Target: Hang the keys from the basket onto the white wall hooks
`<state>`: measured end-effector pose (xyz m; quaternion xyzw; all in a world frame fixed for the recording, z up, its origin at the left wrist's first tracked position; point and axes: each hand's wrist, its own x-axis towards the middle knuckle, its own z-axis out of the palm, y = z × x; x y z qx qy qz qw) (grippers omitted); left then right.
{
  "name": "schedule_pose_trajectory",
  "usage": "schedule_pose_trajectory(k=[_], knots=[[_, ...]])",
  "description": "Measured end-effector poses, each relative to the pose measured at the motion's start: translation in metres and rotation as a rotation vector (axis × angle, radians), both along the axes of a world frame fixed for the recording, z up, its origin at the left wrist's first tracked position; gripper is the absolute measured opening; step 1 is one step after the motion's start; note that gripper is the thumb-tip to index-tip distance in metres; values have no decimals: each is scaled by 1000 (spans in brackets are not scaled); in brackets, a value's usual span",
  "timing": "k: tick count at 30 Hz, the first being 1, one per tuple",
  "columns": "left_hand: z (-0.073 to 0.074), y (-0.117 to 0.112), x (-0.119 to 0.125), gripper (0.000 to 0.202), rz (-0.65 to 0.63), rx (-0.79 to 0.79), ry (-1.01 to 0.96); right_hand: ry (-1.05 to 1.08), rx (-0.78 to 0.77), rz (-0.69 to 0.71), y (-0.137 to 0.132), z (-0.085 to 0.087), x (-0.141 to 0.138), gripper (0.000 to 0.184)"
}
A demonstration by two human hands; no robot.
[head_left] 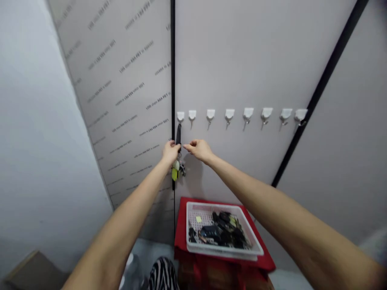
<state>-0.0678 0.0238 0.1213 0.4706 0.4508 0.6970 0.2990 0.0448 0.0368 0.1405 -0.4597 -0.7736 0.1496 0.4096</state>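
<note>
A key ring with a black strap (178, 135) hangs from the leftmost white hook (180, 116) on the wall. My left hand (171, 153) pinches the lower part of this strap. Below the fingers dangle a yellow-green tag (175, 173) and a cluster of small keys or charms (182, 168), too small to tell apart. Just right of the strap, my right hand (200, 150) is held with its fingers curled and thumb and forefinger drawn together. Nothing shows between those fingertips, and a small gap separates them from the strap.
More white adhesive hooks (229, 114) run rightward in a row. Below stands a white plastic basket (222, 253) holding dark key sets and a yellow note, on a red cloth-covered surface (180, 229). A cardboard box (36, 270) sits at lower left; dark strips (173, 60) line the panels.
</note>
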Motion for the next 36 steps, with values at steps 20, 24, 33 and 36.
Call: schedule_pose_trajectory(k=[20, 24, 33, 36], knots=[[-175, -81, 72, 27, -478, -264, 1340, -857, -260, 94, -82, -187, 94, 36], [-179, -78, 73, 31, -459, -285, 1171, -801, -304, 46, -77, -193, 95, 26], [-155, -67, 75, 6, -601, -426, 392, -57, -292, 17, -84, -162, 123, 12], [-140, -69, 90, 11, -610, -541, 169, 95, -311, -88, -86, -149, 130, 16]])
